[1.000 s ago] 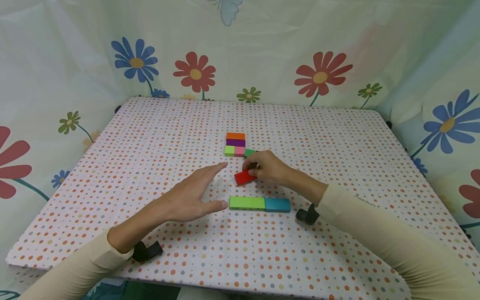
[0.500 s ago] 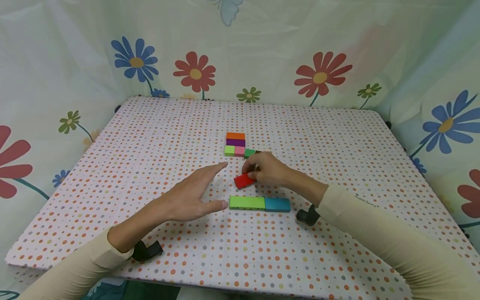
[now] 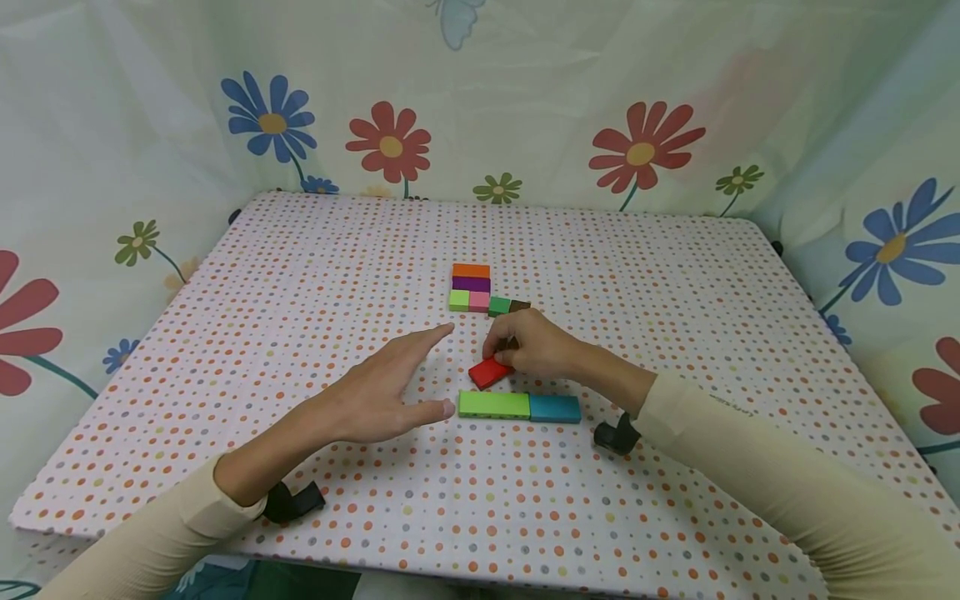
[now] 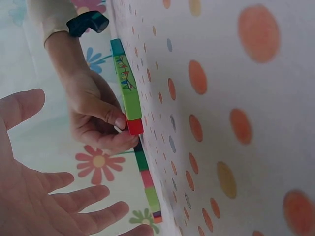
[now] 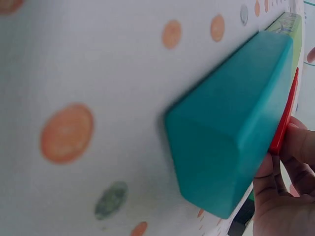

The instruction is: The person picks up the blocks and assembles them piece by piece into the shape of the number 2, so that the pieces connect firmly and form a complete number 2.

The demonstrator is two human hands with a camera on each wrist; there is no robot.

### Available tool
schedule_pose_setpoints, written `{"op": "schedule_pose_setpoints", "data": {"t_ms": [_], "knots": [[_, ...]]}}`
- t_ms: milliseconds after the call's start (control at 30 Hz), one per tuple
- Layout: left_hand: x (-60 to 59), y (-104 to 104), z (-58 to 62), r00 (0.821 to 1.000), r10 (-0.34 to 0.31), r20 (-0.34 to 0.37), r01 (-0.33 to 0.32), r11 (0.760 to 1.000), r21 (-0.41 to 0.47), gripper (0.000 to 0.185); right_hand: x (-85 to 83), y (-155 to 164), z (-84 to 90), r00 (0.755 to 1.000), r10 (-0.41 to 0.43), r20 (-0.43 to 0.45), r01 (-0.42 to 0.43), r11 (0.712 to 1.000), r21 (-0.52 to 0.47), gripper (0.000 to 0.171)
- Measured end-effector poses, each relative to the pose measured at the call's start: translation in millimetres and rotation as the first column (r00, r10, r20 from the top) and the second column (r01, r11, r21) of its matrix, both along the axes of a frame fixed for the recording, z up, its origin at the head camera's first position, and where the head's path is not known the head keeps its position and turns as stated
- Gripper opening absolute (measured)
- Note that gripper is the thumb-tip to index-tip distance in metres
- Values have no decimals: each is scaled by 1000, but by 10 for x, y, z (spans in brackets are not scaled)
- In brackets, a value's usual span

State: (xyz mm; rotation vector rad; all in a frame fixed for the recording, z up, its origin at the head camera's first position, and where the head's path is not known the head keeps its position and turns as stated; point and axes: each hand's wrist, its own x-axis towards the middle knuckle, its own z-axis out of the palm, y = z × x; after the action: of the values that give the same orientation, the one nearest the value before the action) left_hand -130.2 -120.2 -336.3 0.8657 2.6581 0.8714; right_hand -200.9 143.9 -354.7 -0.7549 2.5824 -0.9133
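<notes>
Red block (image 3: 489, 372) is being pinched by right hand (image 3: 534, 345), sitting just behind long green block (image 3: 494, 405) & teal block (image 3: 555, 408); left hand (image 3: 372, 392) is hovering open nearby.

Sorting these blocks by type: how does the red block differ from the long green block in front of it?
The red block is shorter, sits askew and is pinched by the right hand; the long green block is longer, lies square and untouched, end to end with the teal block. Both are flat rectangular pieces.
</notes>
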Motion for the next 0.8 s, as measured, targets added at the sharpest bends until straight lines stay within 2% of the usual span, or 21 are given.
{"op": "schedule_pose_setpoints", "data": {"t_ms": [367, 600, 800], "knots": [[2, 1, -12, 1000, 8, 20, -8, 1000, 1, 89, 36, -13, -6, 999, 47, -22, -48, 998, -43, 21], [3, 4, -10, 1000, 5, 24, -5, 1000, 2, 89, 42, -16, -10, 999, 39, -23, -40, 998, -40, 21], [1, -9, -13, 1000, 6, 12, -6, 1000, -6, 89, 12, -41, -2, 999, -4, -47, 3, 1000, -10, 18]]}}
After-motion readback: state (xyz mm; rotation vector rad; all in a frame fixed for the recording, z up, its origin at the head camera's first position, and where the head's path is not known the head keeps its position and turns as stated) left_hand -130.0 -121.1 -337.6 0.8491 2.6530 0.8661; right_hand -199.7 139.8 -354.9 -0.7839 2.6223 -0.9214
